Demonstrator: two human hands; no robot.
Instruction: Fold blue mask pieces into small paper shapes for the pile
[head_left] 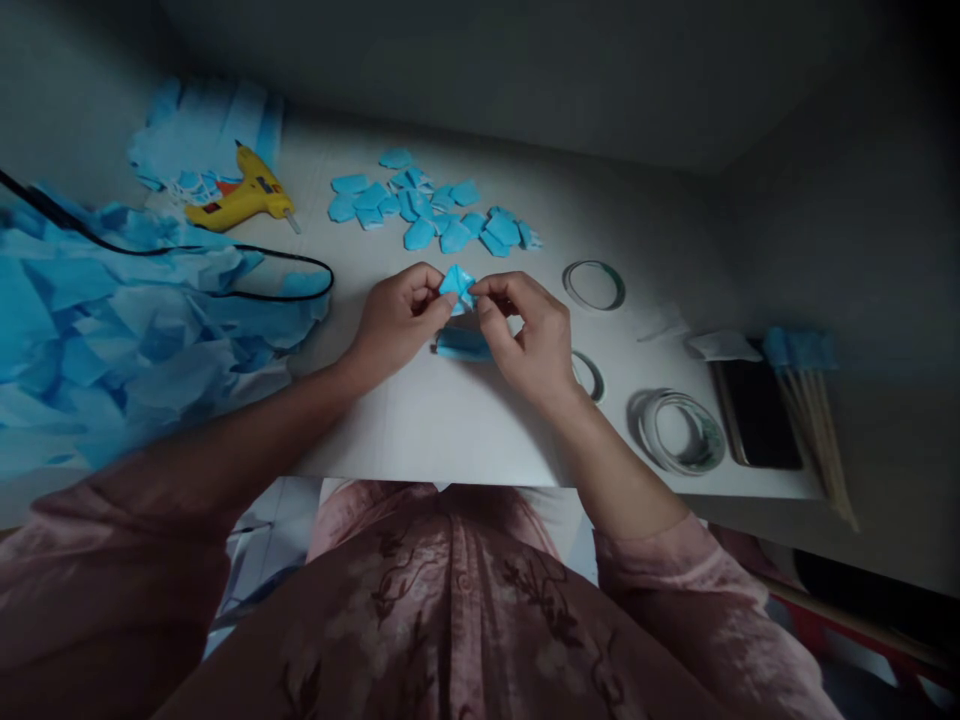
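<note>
Between my two hands, above the white table, is a small piece of folded blue fabric (459, 282). My left hand (403, 312) pinches its left side between thumb and fingers. At its right edge, the thumb and forefinger of my right hand (525, 325) also close on it. A darker blue object (461, 345) lies on the table just under the hands, partly covered, and its kind is unclear. Beyond my hands several cut blue fabric petals (427, 205) are scattered in a loose group.
A yellow glue gun (251, 195) rests at the back left near stacked blue face masks (217, 120). Its black cord (285, 252) loops over heaped blue fabric scraps (150, 340). Rolls of tape (679, 432), a dark phone (757, 410) and wooden sticks (817, 430) lie at right.
</note>
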